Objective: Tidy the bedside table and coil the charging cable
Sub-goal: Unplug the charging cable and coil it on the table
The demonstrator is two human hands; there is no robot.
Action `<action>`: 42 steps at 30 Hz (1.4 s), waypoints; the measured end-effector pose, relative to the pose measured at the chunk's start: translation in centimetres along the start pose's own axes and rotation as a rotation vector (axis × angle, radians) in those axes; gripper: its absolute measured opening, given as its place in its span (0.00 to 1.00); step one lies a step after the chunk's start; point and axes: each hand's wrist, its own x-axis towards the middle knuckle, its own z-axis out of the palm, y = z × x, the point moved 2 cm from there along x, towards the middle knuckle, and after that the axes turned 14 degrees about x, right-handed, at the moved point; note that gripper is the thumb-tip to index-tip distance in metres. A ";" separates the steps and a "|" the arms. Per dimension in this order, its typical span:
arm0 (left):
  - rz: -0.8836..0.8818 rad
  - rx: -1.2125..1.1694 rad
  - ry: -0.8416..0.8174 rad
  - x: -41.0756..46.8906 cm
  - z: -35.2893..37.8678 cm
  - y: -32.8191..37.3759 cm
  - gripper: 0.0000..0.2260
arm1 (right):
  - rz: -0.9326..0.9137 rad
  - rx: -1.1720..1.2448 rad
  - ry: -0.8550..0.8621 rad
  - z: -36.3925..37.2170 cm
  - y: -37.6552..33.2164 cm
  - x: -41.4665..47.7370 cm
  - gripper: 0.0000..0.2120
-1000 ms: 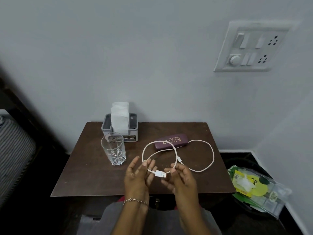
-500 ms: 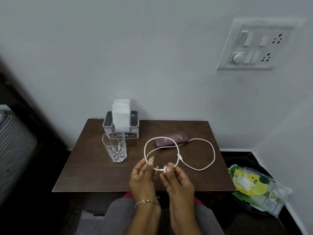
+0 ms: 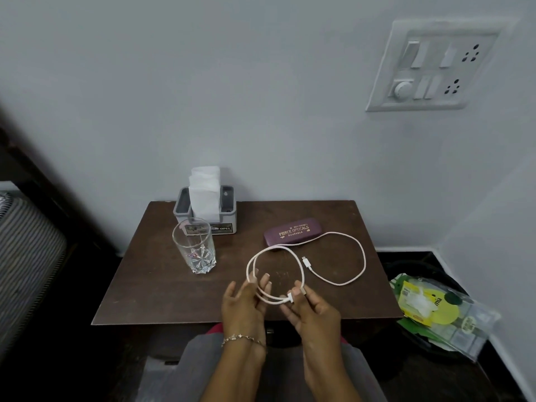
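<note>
Between the hands point(image 3: 245, 301) point(image 3: 314, 313), the charging cable point(image 3: 364, 258) loops.

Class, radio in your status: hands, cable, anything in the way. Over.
Right hand pinches cable plug; left hand fingers straight, loop across them. Rest slack on table, beside glasses case. Nothing blocking.

L hand point(image 3: 245, 303) fingers straight; R hand point(image 3: 311, 310) pinching.

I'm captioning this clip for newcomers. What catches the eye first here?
The white charging cable stands out, looping across the middle and right of the dark bedside table. Near the front edge the right hand pinches its USB plug while a loop crosses the fingers of the left hand. A clear glass stands left of them.
</note>
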 end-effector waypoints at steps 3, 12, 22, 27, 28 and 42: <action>0.012 0.104 -0.082 0.8 -0.3 0.6 0.15 | 0.053 -0.007 -0.006 -0.3 0.1 0.3 0.13; 0.208 0.373 -0.177 0.7 -0.7 2.8 0.09 | 0.096 -0.226 -0.114 0.3 0.3 1.7 0.16; 0.820 0.861 -0.154 0.7 -1.0 5.1 0.14 | -0.723 -1.280 -0.540 4.5 -5.3 5.2 0.27; 0.691 0.602 -0.055 0.9 -0.8 5.4 0.10 | -0.508 -1.224 -0.715 4.8 -6.5 6.8 0.11; 0.625 0.512 -0.025 1.1 -0.5 5.4 0.09 | -0.461 -1.119 -0.731 4.6 -6.4 6.8 0.10; -0.004 -0.427 -0.048 3.9 2.4 3.0 0.17 | -0.193 -0.524 -0.440 2.7 -3.3 4.6 0.17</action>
